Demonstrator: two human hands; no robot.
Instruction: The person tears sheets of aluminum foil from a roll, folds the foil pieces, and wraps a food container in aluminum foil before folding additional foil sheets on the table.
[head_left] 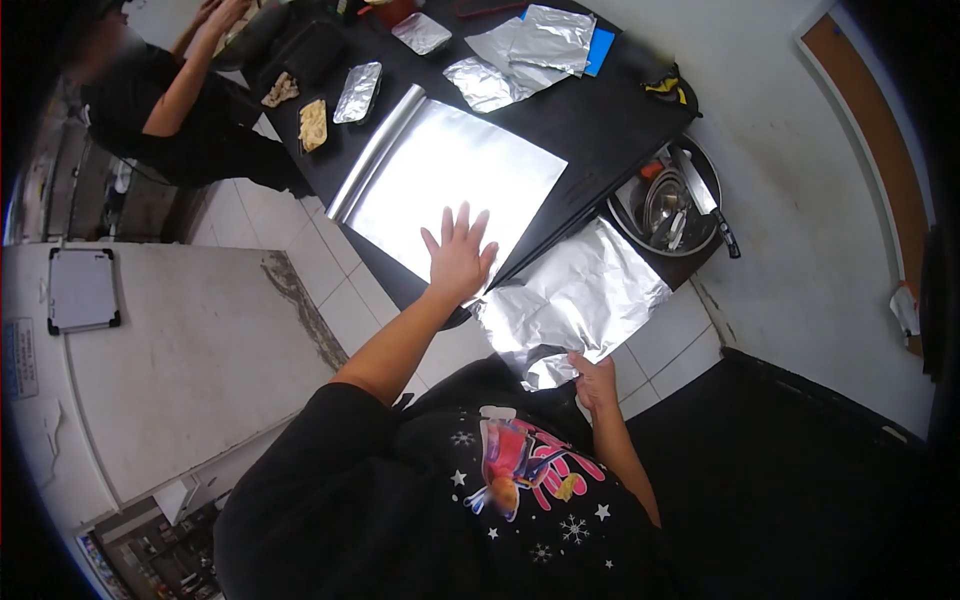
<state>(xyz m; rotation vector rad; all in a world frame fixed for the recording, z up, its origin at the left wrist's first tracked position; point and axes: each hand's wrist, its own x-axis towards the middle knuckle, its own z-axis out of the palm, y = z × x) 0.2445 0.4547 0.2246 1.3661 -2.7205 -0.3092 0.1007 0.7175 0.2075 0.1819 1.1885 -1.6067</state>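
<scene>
My left hand (460, 256) lies flat, fingers spread, on a smooth sheet of foil (480, 165) that extends from a foil roll (376, 152) on the black table. Lower right, my right hand (596, 382) pinches the near edge of a crumpled foil sheet (575, 295), thumb on top. That sheet reaches beyond the table's near edge, beside the smooth one. Beyond the roll are a foil-wrapped tray (357, 93) and a second wrapped one (421, 34). Several loose foil sheets (550, 40) overlap at the far side.
A metal bowl (712, 170) with utensils stands at the right, a knife (700, 190) lying across it with its handle over the rim. Yellowish food (312, 125) is at the table's left edge. At upper left, another person (170, 110) reaches toward a pan.
</scene>
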